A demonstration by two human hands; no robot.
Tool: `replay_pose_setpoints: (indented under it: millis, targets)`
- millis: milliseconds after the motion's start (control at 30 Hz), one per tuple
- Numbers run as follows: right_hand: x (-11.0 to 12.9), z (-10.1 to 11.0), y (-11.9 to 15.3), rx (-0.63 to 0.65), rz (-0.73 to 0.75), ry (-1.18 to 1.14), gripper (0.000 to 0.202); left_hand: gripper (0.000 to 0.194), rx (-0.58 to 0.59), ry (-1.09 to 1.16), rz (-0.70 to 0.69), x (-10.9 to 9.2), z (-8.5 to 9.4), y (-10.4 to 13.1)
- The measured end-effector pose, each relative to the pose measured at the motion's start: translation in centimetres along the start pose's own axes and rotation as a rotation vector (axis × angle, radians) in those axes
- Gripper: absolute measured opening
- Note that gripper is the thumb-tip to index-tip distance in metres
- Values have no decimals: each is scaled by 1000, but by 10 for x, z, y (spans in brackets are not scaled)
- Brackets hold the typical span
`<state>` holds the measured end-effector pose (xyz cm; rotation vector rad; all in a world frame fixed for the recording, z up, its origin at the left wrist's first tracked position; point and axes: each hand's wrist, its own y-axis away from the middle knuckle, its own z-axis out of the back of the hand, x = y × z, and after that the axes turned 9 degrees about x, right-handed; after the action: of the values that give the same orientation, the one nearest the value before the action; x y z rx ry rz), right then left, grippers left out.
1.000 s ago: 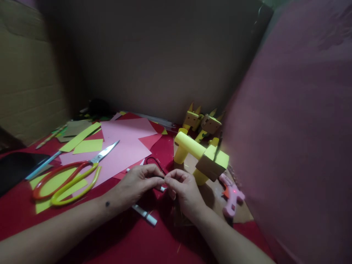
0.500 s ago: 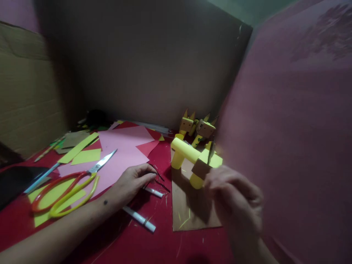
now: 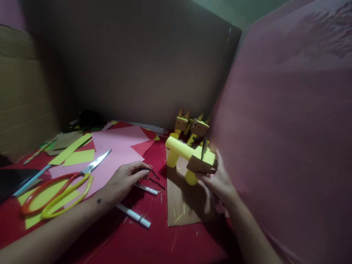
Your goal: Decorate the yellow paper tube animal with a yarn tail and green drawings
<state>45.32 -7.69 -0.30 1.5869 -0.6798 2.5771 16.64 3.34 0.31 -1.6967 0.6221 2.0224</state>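
Observation:
A yellow paper animal figure (image 3: 180, 148) with a tube body, tube legs and a box head stands on a piece of brown cardboard (image 3: 176, 205). My right hand (image 3: 220, 179) is closed around the right side of the box head, with the thumb below its brown face and the fingers partly hidden behind. Thin black strips (image 3: 157, 182) stick out from the pinched fingertips of my left hand (image 3: 128, 178), low over the red tabletop. Beneath and in front of that hand lie two white sticks (image 3: 134, 215).
Red-and-yellow-handled scissors (image 3: 82, 176) lie left on pink sheets (image 3: 121, 137) and yellow paper pieces (image 3: 79, 157). Behind the figure stand two similar box-headed figures (image 3: 199, 126). A dark panel (image 3: 132, 66) closes the back; a pink wall (image 3: 288, 146) rises at the right.
My right hand has gone from a closed pinch in front of the box head to a grip around its right side. My left hand keeps its pinch. The whole view has shifted slightly.

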Motion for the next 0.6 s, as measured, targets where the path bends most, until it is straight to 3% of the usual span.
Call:
replay_pose_setpoints:
  millis: [133, 267, 467, 600]
  targets:
    - [8, 0, -1, -28, -101, -202, 102, 32, -21, -10, -9, -1, 1, 0]
    - [3, 7, -2, 26, -133, -284, 78, 28, -44, -13, -13, -6, 3, 2]
    - [8, 20, -12, 197, -166, -406, 66, 25, -136, -14, -17, -22, 14, 2]
    - [22, 27, -25, 334, -164, -459, 64, 28, -174, 15, 24, -20, 20, 0]
